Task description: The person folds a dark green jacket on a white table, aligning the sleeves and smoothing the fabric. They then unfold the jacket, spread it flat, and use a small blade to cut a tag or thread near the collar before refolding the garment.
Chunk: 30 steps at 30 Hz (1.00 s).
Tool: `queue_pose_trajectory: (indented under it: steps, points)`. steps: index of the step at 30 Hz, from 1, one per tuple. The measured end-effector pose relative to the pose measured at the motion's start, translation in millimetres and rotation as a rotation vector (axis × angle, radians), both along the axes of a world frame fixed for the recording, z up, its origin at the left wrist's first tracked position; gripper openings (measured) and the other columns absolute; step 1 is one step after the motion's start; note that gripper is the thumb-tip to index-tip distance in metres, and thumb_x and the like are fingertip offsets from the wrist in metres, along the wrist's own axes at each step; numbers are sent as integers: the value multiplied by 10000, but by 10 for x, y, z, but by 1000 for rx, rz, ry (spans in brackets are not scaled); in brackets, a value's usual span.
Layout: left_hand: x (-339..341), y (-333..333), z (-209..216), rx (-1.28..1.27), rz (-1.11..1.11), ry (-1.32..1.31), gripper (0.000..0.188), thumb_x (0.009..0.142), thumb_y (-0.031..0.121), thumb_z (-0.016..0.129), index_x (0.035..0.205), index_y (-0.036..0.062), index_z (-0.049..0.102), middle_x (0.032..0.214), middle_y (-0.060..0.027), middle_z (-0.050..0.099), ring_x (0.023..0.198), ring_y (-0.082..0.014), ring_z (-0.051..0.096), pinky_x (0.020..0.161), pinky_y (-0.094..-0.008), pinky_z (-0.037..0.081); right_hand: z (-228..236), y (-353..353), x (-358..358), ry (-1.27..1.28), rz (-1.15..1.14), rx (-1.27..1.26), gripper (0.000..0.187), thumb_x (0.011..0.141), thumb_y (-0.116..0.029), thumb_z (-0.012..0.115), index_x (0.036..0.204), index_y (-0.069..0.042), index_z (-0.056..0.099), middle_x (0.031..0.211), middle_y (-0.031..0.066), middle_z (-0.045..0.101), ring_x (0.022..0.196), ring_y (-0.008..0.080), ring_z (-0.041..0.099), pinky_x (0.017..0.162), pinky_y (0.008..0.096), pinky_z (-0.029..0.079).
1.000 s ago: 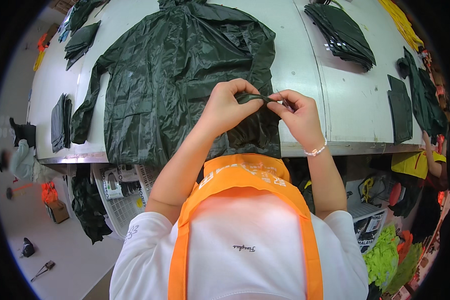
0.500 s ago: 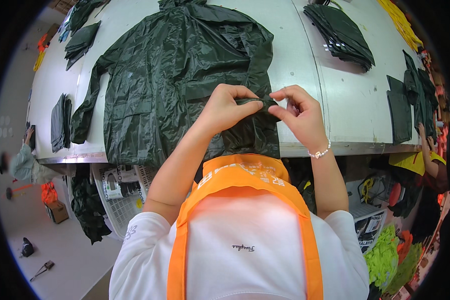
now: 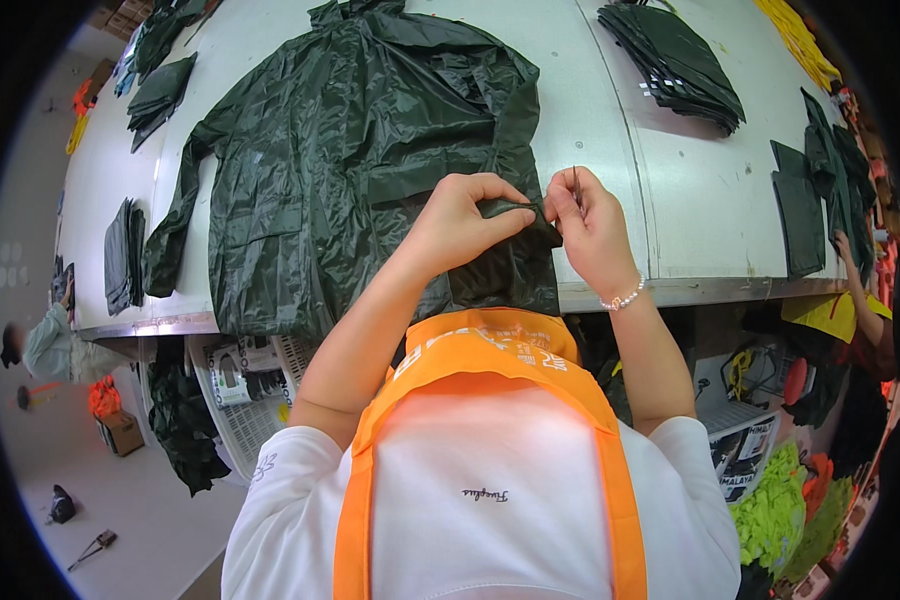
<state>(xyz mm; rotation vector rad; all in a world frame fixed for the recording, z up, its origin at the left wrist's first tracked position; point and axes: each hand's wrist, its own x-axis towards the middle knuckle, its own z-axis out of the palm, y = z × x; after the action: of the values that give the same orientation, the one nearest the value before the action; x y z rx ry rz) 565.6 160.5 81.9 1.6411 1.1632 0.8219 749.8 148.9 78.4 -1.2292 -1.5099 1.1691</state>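
Note:
A dark green raincoat (image 3: 300,170) lies spread on the white table, its collar at the far side and its hem by the near edge. Between thumb and fingers, my left hand (image 3: 470,220) pinches a bit of its dark fabric, lifted at the coat's right side. My right hand (image 3: 592,225) is closed close beside that spot, fingertips at the fabric. A thin, pointed metal tool (image 3: 576,180) sticks up from its fingers, looking like small thread snips; most of it is hidden in the hand.
Folded dark garments lie in a stack (image 3: 675,65) at the far right and in a pile (image 3: 124,255) at the left. Below the table's edge stands a white basket (image 3: 240,420). Other people work at both sides; one person's arm (image 3: 855,285) reaches in at right.
My right hand has closed its fingers and turned, so the pointed tool now shows upright. My left hand keeps its pinch, shifted slightly right.

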Motion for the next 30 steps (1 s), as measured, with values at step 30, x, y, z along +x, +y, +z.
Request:
queue_pose_trajectory:
  steps: [30]
  points:
    - [57, 34, 87, -111, 137, 51, 226, 733, 170, 719, 833, -30, 690, 669, 5, 620, 645, -29, 514, 588, -195, 421, 67, -58, 89, -310, 4, 254, 130, 864, -101, 638, 936, -30, 558, 811, 77, 603, 673, 170, 602, 604, 257, 472]
